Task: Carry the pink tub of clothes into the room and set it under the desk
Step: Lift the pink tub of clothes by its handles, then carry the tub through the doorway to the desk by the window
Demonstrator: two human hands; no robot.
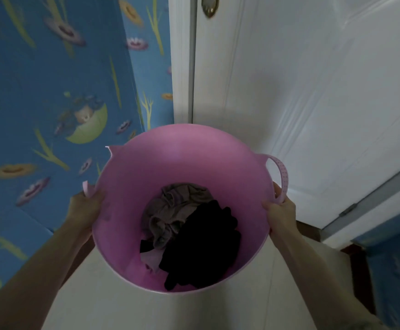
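Note:
I hold a round pink tub (182, 156) in front of me, above a pale floor. Grey and black clothes (189, 236) lie bunched in its bottom. My left hand (86, 207) grips the tub's left rim beside a broken handle stub. My right hand (281, 211) grips the right rim at the base of the looped pink handle (282, 173). The desk is not in view.
A white door (301, 79) with a brass handle plate (209, 5) stands straight ahead, close to the tub. Blue flowered wallpaper (51, 91) covers the wall on the left. A white door frame and more blue wall (394, 258) lie at the lower right.

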